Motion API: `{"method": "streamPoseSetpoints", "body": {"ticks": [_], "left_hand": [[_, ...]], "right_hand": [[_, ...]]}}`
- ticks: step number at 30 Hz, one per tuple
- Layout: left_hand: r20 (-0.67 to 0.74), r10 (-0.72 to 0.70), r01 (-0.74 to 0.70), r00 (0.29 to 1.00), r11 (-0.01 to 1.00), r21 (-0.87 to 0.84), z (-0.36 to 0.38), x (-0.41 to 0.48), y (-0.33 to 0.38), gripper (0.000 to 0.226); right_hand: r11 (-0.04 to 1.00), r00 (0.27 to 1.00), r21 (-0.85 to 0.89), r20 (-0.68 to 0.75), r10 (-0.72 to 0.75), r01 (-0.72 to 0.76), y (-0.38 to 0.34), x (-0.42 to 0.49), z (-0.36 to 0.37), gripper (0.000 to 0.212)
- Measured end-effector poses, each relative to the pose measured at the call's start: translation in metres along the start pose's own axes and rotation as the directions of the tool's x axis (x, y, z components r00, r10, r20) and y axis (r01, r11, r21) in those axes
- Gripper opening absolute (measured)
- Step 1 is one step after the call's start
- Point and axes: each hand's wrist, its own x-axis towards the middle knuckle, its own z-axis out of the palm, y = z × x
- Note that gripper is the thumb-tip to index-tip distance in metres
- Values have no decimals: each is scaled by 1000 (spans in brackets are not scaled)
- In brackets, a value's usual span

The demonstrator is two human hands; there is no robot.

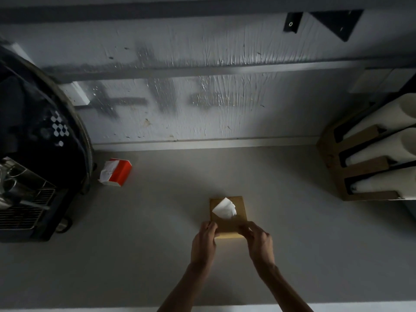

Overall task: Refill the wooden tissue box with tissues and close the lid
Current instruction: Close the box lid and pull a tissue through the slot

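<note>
The wooden tissue box stands on the grey counter in the middle of the view. Its flat lid lies on top, and a white tissue sticks up through the lid's opening. My left hand grips the near left corner of the lid and box. My right hand grips the near right corner, fingers pinched on the lid's edge. Both hands hide the near edge of the box.
A red tissue pack with white tissue spilling out lies at the back left. A dark appliance with a wire rack fills the left side. A cardboard holder with white rolls stands at the right. The wall runs behind.
</note>
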Motion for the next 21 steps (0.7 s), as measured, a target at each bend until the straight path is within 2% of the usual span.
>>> {"method": "streamPoseSetpoints", "body": {"ticks": [8, 21], "left_hand": [[36, 31, -31, 999, 999, 5, 9, 30, -14, 29], [36, -6, 9, 999, 997, -72, 16, 80, -17, 28]], "right_hand": [[1000, 1000, -14, -23, 17, -17, 16, 31, 10, 19], [1000, 999, 16, -34, 17, -16, 25, 85, 21, 18]]}}
